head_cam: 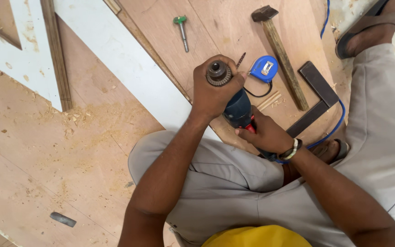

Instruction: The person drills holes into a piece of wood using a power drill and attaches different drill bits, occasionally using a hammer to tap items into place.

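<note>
Left hand (216, 93) grips drill (236, 107) below chuck (218, 73); right hand (266, 135) holds its handle; tape measure (264, 68), hammer (280, 50) and square (318, 98) beside.

A dark blue drill (237, 109) is standing chuck-up toward the camera, above the person's lap and the edge of a plywood board (216, 27). Its toothed metal chuck (218, 73) is showing an open centre hole and is being ringed by the left hand (216, 93), while the right hand (266, 133) is wrapping the red-trimmed grip lower down. A thin reddish-brown bit (240, 60) is poking out just beside the chuck past the left fingers (235, 78), and a blue cord (339, 120) is trailing off to the right.
</note>
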